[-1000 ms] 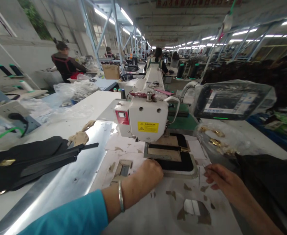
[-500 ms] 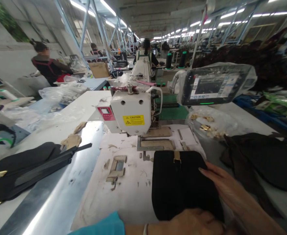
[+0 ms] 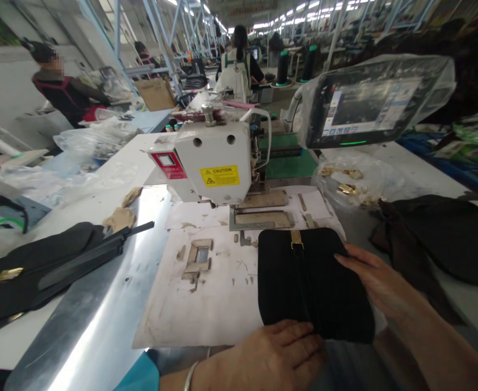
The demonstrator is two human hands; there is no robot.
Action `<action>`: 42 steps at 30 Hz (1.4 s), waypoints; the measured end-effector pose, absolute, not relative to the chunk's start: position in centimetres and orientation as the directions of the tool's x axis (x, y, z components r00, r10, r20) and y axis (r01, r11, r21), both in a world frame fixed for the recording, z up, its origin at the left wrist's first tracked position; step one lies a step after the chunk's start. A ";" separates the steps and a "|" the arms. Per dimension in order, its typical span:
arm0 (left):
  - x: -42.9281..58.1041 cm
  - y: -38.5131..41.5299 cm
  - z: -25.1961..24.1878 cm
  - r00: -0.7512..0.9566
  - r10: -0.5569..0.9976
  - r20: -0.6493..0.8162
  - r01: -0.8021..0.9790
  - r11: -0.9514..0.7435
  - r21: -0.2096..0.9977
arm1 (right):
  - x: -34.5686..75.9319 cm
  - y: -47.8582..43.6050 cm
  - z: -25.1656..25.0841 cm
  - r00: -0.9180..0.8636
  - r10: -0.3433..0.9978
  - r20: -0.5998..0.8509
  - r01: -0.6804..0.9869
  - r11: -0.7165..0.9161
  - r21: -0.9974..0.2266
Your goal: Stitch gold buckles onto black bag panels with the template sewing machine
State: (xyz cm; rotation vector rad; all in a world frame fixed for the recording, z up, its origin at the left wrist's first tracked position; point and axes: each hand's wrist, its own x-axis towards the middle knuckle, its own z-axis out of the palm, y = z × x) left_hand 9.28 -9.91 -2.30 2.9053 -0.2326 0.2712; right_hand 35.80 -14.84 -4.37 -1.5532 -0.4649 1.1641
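Observation:
A black bag panel point(image 3: 332, 282) with rounded corners lies flat on the white, marked template sheet point(image 3: 157, 304). A gold buckle point(image 3: 296, 239) sits at its far edge, and a narrow black strap point(image 3: 305, 282) runs from there towards me. My right hand point(image 3: 379, 274) grips the panel's right edge, thumb on top and other fingers partly hidden beneath. At the near edge, my left hand point(image 3: 282, 353) is closed with curled fingers on the panel, close to the strap's lower end. Just beyond stands the white sewing machine head point(image 3: 214, 157), over a metal clamp frame point(image 3: 259, 220).
Black pieces with gold fittings point(image 3: 27, 271) lie at left, beside tan scraps point(image 3: 120, 217). A plastic-wrapped control screen point(image 3: 369, 108) overhangs the right side, above a clear bag of gold hardware point(image 3: 348, 182). More black pieces point(image 3: 454, 239) lie right. Other people sit working farther back.
My left hand has shifted left along the panel's near edge, uncovering more of the strap and panel. The right hand keeps its grip. The view has tilted down slightly.

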 end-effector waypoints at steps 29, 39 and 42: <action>8.6 -10.0 -3.1 0.967 -0.094 0.235 -0.165 -0.937 0.307 | 35.9 -14.8 -4.1 0.455 0.775 -0.439 -0.313 -0.322 -0.894; 8.4 -9.9 -3.0 0.971 -0.091 0.222 -0.164 -0.927 0.337 | 36.1 -15.0 -4.4 0.465 0.755 -0.463 -0.380 -0.302 -0.874; 8.4 -9.9 -3.0 0.969 -0.093 0.228 -0.167 -0.927 0.336 | 36.1 -15.0 -4.4 0.450 0.768 -0.457 -0.370 -0.305 -0.877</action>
